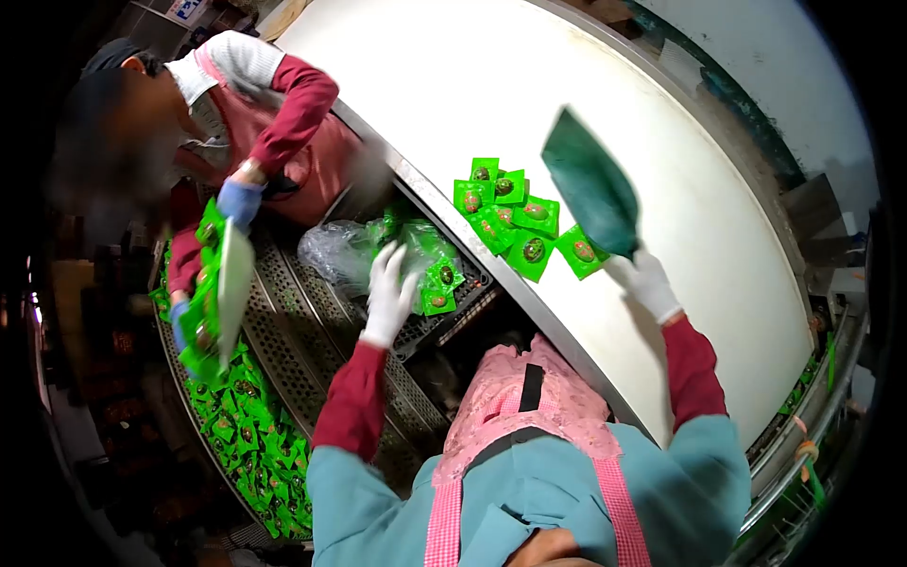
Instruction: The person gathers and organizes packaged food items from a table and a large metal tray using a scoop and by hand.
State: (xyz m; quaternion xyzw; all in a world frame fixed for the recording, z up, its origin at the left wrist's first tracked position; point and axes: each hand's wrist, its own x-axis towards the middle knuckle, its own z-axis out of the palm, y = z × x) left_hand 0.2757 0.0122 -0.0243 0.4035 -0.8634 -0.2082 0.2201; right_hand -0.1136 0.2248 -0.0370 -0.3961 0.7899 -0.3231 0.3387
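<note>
Left arm: we reached forward from a teal sleeve with a dark red cuff-length cover, the forearm angled over the gap beside the worktop.
Left grip: our white-gloved left hand point(389, 291) was spread, fingers apart and pointing away from us, with nothing pinched that we could see.
Nearest to left grip: a crumpled clear plastic bag point(331, 253) and small green packets point(442, 276) lay around the fingers, over a black plastic crate point(480, 283); we could not tell whether the fingertips touched them.
Right arm: we held it out over the white worktop point(727, 283), bent at the elbow, forearm pointing forward and slightly inward.
Right grip: our white-gloved right hand point(648, 283) was closed around the near end of a dark green, flat-bladed scoop point(593, 184).
Scoop: its broad blade stretched forward and to the left from the grip, above the worktop.
Loose packets: a cluster of shiny green square packets point(534, 249) with oval pictures lay left of the blade, towards the worktop's metal edge; the rightmost was just beside the blade.
Co-worker: to our left, a person in a pink apron point(321, 170) held a white tray point(236, 283) of green packets in blue-gloved hands point(239, 203), tilted steeply.
Below the tray: we saw a large heap of green packets point(250, 444) beside perforated metal point(283, 312).
</note>
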